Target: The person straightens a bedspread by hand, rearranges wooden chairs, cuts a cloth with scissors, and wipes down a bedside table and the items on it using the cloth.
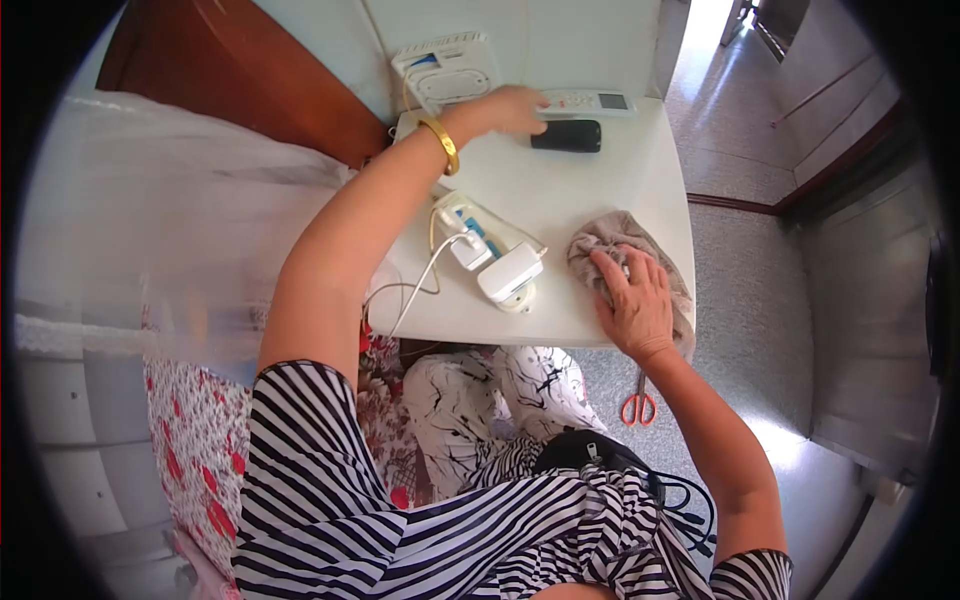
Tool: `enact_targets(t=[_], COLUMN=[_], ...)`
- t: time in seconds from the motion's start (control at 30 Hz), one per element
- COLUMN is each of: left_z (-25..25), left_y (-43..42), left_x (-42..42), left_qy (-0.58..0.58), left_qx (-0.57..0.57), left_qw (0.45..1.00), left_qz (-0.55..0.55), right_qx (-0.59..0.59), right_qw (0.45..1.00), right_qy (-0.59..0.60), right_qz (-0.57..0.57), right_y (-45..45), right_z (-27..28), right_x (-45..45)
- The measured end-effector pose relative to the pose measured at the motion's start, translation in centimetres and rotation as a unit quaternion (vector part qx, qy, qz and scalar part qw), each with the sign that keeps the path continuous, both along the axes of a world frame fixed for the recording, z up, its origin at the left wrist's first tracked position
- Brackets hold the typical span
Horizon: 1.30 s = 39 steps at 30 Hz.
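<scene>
My left hand (508,110), with a gold bangle on its wrist, reaches to the back of a white table (610,180). Its fingers are stretched out and somewhat blurred. Their tips are at the left end of a white remote control (590,102) and beside the corner of a black oblong object (568,136); whether they touch either is unclear. My right hand (640,305) grips a crumpled grey-brown cloth (615,228) at the table's right edge, fingers bent into it. Part of the cloth hangs over the edge.
A white router-like box (450,72) leans against the wall. A power strip (470,215) with a white adapter (510,272) and cables lies at the table's front middle. Orange-handled scissors (638,408) show below the front edge. A sheer curtain (200,220) hangs left.
</scene>
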<state>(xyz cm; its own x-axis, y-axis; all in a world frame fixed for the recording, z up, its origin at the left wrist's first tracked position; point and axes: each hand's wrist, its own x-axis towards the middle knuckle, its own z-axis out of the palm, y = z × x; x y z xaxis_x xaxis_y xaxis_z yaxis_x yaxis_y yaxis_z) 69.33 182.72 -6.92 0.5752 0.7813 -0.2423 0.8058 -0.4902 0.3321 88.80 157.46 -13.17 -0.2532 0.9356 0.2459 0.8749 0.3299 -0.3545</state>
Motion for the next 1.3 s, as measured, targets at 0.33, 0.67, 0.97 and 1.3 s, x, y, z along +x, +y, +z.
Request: enact_targets(t=[0.33, 0.67, 0.97, 1.3], left_z=[9.7, -3.3, -7.9, -3.9], left_y=[-16.1, -33.8, -32.3, -26.5], left_x=[-7.6, -5.7, -3.0, 0.0], left_qy=[-0.31, -0.287, -0.385, -0.515], left_qx=[0.063, 0.241, 0.053, -0.024], left_qw=[0.942, 0.915, 0.829, 0.643], left_qz=[0.109, 0.15, 0.403, 0.567], right_qx=[0.032, 0.087, 0.069, 0.074], right_qw=[0.999, 0.996, 0.996, 0.997], right_qy=[-0.013, -0.025, -0.044, 0.0], right_qz=[-0.011, -0.014, -0.039, -0.028], right_y=[0.2, 0.6, 0.2, 0.2], right_z=[-0.8, -2.2, -1.9, -2.1], right_x=[-0.1, 0.0, -0.1, 0.2])
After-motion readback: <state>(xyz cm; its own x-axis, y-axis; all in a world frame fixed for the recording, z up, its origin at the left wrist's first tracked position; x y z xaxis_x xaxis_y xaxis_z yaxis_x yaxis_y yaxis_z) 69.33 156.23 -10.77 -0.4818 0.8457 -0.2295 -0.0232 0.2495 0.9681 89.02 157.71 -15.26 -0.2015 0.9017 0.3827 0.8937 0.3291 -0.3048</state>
